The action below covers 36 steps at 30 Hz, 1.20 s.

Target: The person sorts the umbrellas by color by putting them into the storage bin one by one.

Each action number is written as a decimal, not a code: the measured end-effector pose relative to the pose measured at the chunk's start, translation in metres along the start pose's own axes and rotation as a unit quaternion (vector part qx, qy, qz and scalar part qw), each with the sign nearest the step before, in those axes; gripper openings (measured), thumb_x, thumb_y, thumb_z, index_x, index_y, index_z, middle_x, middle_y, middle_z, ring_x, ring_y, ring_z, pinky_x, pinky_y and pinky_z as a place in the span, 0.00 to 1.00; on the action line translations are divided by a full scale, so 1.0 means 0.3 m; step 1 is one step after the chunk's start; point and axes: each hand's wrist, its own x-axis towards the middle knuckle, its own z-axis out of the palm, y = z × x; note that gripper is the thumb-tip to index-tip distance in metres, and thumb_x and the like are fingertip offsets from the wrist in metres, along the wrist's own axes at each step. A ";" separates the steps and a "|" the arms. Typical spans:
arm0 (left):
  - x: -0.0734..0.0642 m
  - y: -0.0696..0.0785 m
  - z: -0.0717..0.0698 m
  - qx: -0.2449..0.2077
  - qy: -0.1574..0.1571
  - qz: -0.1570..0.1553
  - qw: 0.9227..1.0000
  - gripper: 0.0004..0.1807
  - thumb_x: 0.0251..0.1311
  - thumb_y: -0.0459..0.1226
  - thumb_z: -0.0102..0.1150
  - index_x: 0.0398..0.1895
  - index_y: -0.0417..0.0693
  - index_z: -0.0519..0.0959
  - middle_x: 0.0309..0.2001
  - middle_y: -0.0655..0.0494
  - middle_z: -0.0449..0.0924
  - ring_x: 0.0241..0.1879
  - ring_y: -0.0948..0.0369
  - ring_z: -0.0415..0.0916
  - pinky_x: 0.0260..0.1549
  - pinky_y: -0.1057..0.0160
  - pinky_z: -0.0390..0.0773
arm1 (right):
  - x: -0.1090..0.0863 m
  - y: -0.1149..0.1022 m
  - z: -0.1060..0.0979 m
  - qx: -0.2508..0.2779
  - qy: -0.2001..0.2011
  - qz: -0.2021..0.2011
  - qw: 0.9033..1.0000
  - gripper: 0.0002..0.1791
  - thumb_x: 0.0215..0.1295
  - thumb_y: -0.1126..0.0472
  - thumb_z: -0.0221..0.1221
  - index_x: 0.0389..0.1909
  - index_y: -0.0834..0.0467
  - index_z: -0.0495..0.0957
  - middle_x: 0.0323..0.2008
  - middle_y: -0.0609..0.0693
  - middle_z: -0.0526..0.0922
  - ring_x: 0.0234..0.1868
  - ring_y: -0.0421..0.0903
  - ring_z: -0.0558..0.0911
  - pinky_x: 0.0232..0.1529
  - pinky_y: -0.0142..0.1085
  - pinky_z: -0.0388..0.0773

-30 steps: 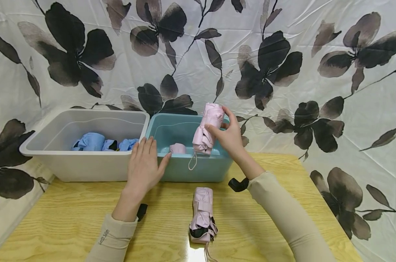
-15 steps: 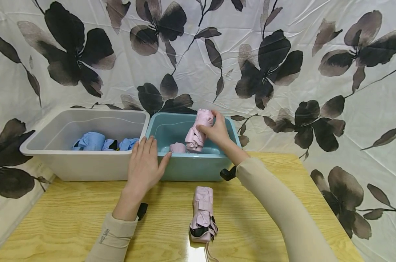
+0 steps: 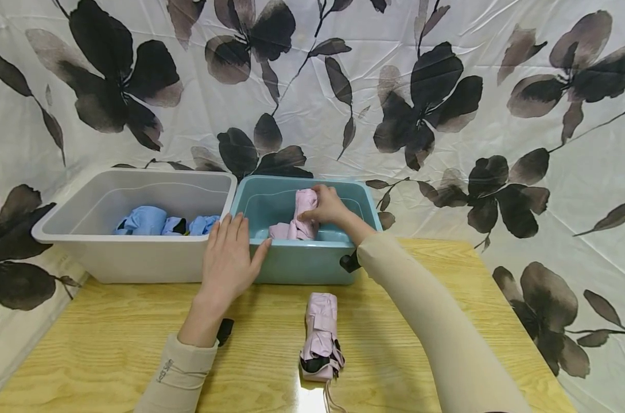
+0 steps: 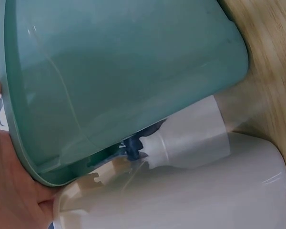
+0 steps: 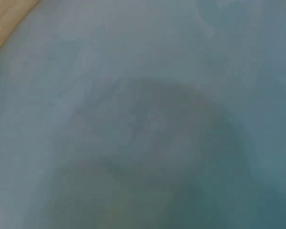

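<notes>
In the head view my right hand (image 3: 329, 207) grips a folded pink umbrella (image 3: 306, 207), tilted inside the teal bin (image 3: 297, 264). Beside it in that bin lies another pink bundle (image 3: 279, 230), mostly hidden by the front wall. My left hand (image 3: 228, 261) rests with straight fingers over the adjoining rims of the teal bin and the grey bin (image 3: 136, 264). The left wrist view has this hand (image 4: 14, 176) at the two rims. A further folded pink umbrella (image 3: 321, 335) lies on the table in front. The right wrist view is a blurred close-up of teal plastic.
Several blue folded bundles (image 3: 146, 221) lie in the grey bin. Both bins stand side by side at the back of the wooden table (image 3: 271, 355), against a flower-patterned cloth (image 3: 317, 115). A strap trails from the near umbrella toward the front edge.
My right hand has carried its pink umbrella left and down into the teal bin, close to the bundle there. The left hand and the umbrella on the table have stayed put.
</notes>
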 end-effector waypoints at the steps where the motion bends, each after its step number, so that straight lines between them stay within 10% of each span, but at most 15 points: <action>1: 0.001 0.000 0.000 0.000 0.000 0.000 1.000 0.42 0.76 0.57 0.48 0.72 0.27 0.67 0.72 0.31 0.67 0.76 0.37 0.57 0.77 0.40 0.48 | 0.003 0.002 0.003 -0.002 -0.008 0.002 1.000 0.49 0.60 0.54 0.75 0.76 0.64 0.60 0.69 0.64 0.64 0.66 0.58 0.68 0.71 0.50 0.68; 11: 0.002 0.002 0.001 0.000 -0.004 0.000 1.000 0.42 0.76 0.58 0.48 0.71 0.27 0.68 0.71 0.31 0.68 0.76 0.37 0.57 0.77 0.40 0.50 | 0.017 0.030 0.035 -0.006 -0.070 0.007 0.998 0.49 0.60 0.53 0.76 0.75 0.62 0.60 0.70 0.65 0.62 0.64 0.57 0.69 0.68 0.50 0.72; 21: 0.007 0.000 0.000 0.003 0.001 0.003 1.000 0.41 0.76 0.58 0.47 0.71 0.27 0.68 0.71 0.31 0.69 0.76 0.37 0.58 0.77 0.40 0.50 | 0.007 0.019 0.045 0.037 -0.142 0.037 0.989 0.42 0.62 0.61 0.74 0.72 0.60 0.61 0.66 0.62 0.60 0.54 0.54 0.75 0.45 0.39 0.87; 36: -0.001 0.000 -0.006 0.003 -0.008 -0.003 1.000 0.42 0.76 0.58 0.47 0.71 0.27 0.68 0.71 0.32 0.68 0.76 0.37 0.56 0.77 0.40 0.49 | -0.001 0.029 0.050 0.006 -0.264 0.042 0.964 0.45 0.74 0.51 0.62 0.83 0.58 0.49 0.76 0.60 0.64 0.67 0.55 0.75 0.67 0.52 0.74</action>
